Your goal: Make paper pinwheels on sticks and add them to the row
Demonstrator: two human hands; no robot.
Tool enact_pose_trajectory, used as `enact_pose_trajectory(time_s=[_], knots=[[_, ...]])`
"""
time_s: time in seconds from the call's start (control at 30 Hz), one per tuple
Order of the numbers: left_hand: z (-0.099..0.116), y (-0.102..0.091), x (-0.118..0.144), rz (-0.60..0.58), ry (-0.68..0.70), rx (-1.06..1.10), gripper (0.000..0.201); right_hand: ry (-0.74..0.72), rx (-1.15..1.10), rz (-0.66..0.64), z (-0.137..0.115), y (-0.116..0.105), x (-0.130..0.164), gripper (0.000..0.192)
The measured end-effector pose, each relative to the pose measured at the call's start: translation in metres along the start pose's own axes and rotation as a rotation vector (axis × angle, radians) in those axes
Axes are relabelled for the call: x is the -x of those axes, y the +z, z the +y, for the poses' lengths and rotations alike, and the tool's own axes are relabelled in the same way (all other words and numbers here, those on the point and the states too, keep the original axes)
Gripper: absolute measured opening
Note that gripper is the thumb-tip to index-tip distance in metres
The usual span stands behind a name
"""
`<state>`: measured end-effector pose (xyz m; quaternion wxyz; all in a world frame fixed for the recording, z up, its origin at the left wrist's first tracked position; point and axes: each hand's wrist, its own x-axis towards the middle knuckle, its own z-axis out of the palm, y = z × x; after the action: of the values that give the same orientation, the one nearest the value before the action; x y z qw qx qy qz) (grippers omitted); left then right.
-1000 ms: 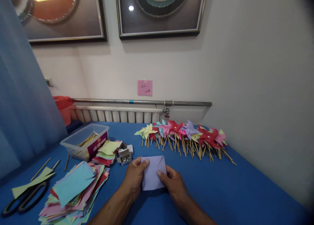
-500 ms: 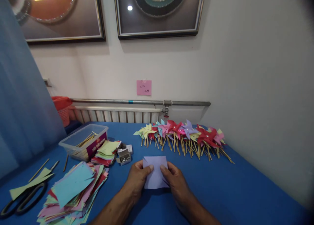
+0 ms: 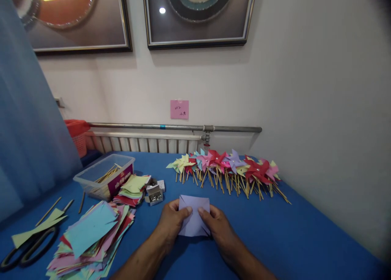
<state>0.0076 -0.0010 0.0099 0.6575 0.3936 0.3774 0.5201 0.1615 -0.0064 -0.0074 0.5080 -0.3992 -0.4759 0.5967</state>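
Note:
A square of purple paper (image 3: 194, 224) is held between both hands above the blue table, with slits running in from some of its corners. My left hand (image 3: 173, 221) grips its left edge, thumb on top and fingers behind. On the right edge, my right hand (image 3: 217, 223) pinches it the same way. To the left lies a loose pile of coloured paper sheets (image 3: 91, 231), a light blue one on top. A smaller stack of cut paper (image 3: 134, 186) sits behind it, beside small open boxes of metal pins (image 3: 155, 196).
Finished paper pinwheels (image 3: 216, 159) on sticks lie in a row at the back. A clear plastic tub (image 3: 104, 166) of sticks stands at the left. Black-handled scissors (image 3: 39, 247) lie under a pale green paper strip (image 3: 38, 228). A curtain (image 3: 27, 121) hangs far left.
The purple paper has shifted and turned very slightly in my hands, its upper right corner a little further right. Both hands keep their hold; the other things stay put.

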Motion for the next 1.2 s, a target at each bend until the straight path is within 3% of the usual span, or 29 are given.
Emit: enact_pose_trajectory(time_s=[0.27,0.4,0.63,0.9,1.2], knots=[[0.0,-0.004,-0.005,0.092,0.06,-0.038,0.043,-0.002,-0.056,0.01,0.002,0.002,0.0,0.048],[0.0,-0.005,-0.004,0.12,0.03,-0.003,0.043,0.03,-0.107,-0.063,-0.001,0.004,0.004,0.049],[0.002,-0.003,-0.002,0.072,0.013,0.089,0.042,0.049,-0.281,-0.124,-0.006,0.01,0.008,0.049],[0.001,-0.003,-0.002,0.046,0.016,0.06,0.042,0.086,-0.268,-0.109,-0.005,0.01,0.009,0.04],[0.012,-0.008,-0.007,0.204,0.11,-0.078,0.035,0.038,-0.166,-0.045,0.004,0.008,0.003,0.048]])
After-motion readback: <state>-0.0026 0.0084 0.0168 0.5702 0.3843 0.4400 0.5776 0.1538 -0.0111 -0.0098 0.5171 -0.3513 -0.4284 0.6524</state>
